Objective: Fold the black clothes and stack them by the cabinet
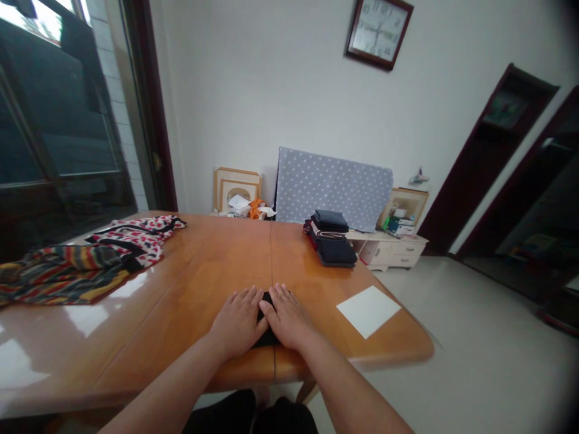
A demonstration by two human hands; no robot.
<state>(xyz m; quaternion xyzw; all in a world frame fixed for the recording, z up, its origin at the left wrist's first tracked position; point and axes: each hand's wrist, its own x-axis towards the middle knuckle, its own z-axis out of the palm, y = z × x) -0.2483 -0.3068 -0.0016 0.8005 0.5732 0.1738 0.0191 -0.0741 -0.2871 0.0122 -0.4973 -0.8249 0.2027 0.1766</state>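
Both hands rest side by side near the front edge of the wooden table (217,253). Beneath them lies a small piece of black folded cloth (268,337), mostly covered, so its kind cannot be made out. My left hand (238,322) lies flat on its left part, fingers stretched forward. My right hand (288,316) presses flat on its right part, with the thumb reaching toward the left hand. A stack of folded dark clothes (332,238) stands farther back to the right. Nearer on that side is a white sheet of paper (368,311).
At the left lie a striped garment (67,271) and a red-and-white patterned garment (145,235), both loosely spread. Behind the table are a dotted grey cloth (332,187), picture frames (237,181) and a white cabinet (393,252). A clock (379,31) hangs on the wall.
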